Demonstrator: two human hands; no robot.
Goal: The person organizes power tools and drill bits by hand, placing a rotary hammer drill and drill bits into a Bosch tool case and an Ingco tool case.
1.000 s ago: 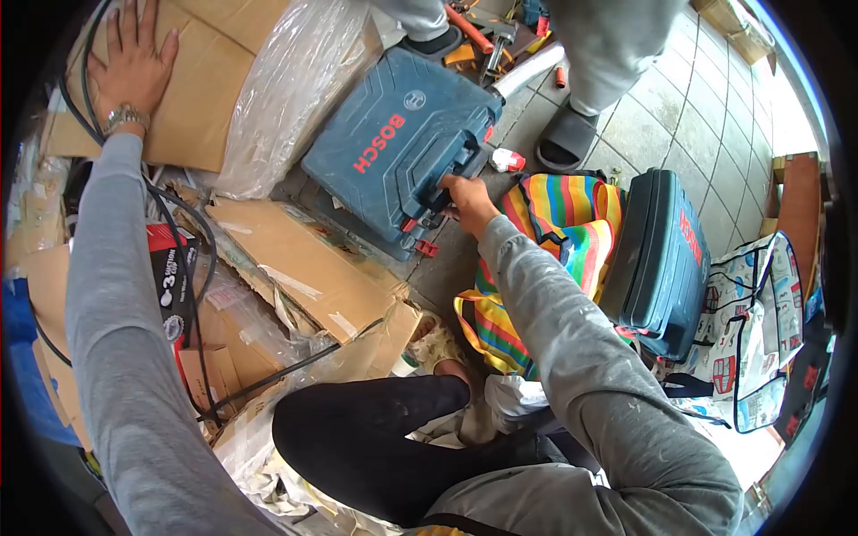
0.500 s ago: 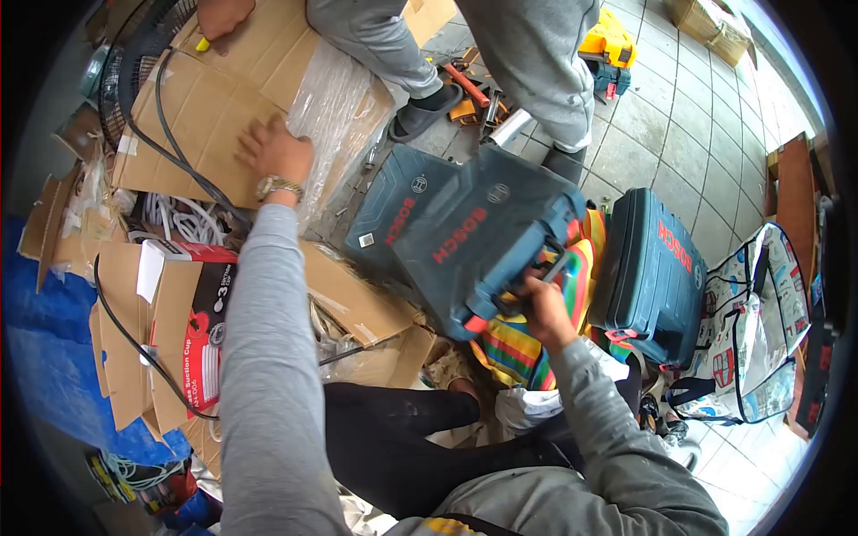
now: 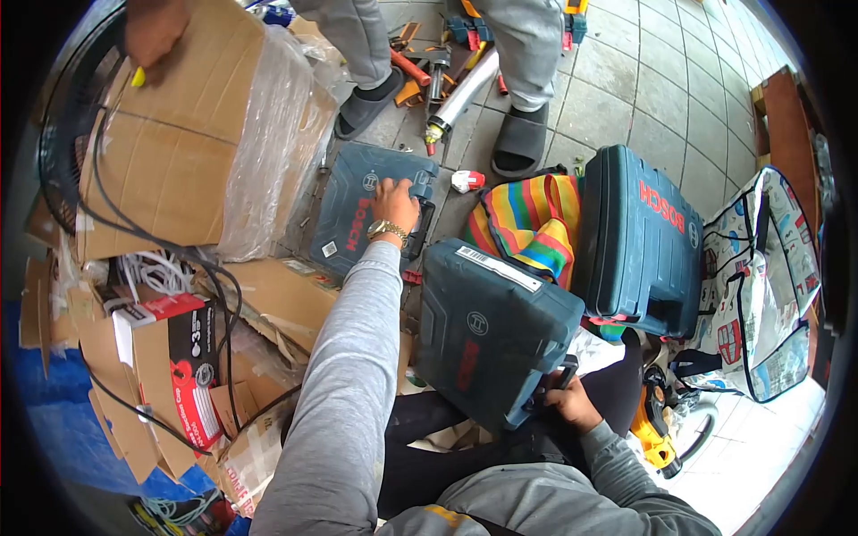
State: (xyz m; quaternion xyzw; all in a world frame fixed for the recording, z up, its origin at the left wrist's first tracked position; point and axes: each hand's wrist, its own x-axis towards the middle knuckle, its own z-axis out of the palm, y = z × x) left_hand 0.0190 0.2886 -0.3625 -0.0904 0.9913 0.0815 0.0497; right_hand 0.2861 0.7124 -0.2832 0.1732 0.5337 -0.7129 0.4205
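Note:
My left hand (image 3: 396,207) rests on the lid of a dark blue Bosch tool case (image 3: 335,228), close to its handle side. Its fingers are apart and slightly bent. The case lies on the tiled floor beside the wrapped carton. In my right hand (image 3: 572,404) is the handle of a second blue Bosch case (image 3: 487,330), held tilted over my lap with a white label strip along its edge. Right of it, a larger Bosch case (image 3: 639,241) stands next to a striped multicolour bag (image 3: 532,219).
Another person's hand (image 3: 154,40) is on the plastic-wrapped carton (image 3: 170,134); that person's slippers (image 3: 371,103) stand near scattered tools. A suction cup box (image 3: 183,375) and black cables sit at left. A patterned bag (image 3: 760,286) and a yellow tool (image 3: 657,429) are at right.
My left hand has moved from the carton to the floor case. My right hand has drawn the second case down toward my lap, uncovering more of the floor case.

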